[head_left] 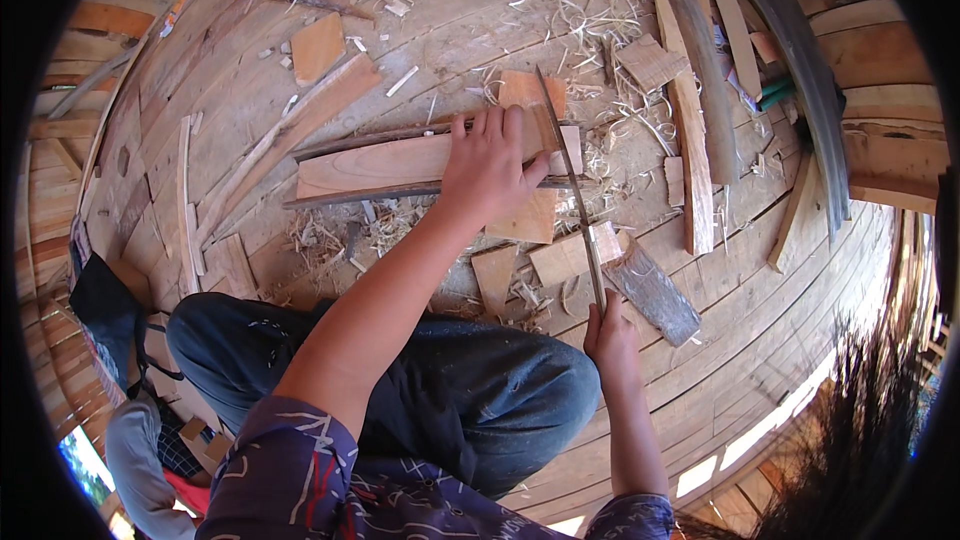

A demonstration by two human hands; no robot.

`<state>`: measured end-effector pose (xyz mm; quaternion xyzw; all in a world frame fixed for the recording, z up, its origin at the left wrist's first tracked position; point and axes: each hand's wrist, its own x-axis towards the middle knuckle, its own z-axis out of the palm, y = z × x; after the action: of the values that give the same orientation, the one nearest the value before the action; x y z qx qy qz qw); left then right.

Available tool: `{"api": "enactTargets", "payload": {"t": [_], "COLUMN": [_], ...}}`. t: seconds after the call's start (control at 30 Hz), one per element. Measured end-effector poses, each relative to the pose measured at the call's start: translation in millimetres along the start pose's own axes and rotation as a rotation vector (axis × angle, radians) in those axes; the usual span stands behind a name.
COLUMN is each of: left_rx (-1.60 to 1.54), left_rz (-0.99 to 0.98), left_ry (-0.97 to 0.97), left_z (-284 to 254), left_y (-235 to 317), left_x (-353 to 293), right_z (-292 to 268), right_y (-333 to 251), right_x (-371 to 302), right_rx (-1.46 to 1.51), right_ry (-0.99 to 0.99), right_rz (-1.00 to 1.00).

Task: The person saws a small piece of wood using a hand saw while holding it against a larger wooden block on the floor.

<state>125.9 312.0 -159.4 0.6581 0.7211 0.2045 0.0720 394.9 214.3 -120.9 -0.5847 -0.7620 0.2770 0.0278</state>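
Note:
A long, narrow board (375,166) lies crosswise on the wooden floor, with dark strips along both its long edges. My left hand (490,165) presses down on it near its right end, fingers over the far edge and thumb beside the blade. Across that end runs a hand saw (575,185), seen nearly edge-on; its teeth cannot be made out. My right hand (612,340) is closed around its near end, and the tip points away from me. Square wood pieces (530,218) lie under and around the board's right end.
A bark-covered offcut (655,292) lies right of the saw. Long planks (690,130) and a dark curved slab (800,70) lie at the right. Curled shavings (600,15) are strewn at the back. More boards (290,140) lie at the left, near a dark bag (105,310).

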Motion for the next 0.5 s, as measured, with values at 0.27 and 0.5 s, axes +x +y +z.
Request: {"api": "enactTargets", "payload": {"t": [0.27,0.5], "left_rx": [0.014,0.031], "left_rz": [-0.006,0.015], "left_ry": [-0.032,0.040], "left_z": [-3,2], "left_y": [3,0], "left_x": [-1,0], "right_z": [11,9], "right_y": [-7,-9], "right_x": [23,29], "right_rx": [0.129,0.102], "right_ry": [0.103,0.067], "right_rz": [-0.068,-0.063]}}
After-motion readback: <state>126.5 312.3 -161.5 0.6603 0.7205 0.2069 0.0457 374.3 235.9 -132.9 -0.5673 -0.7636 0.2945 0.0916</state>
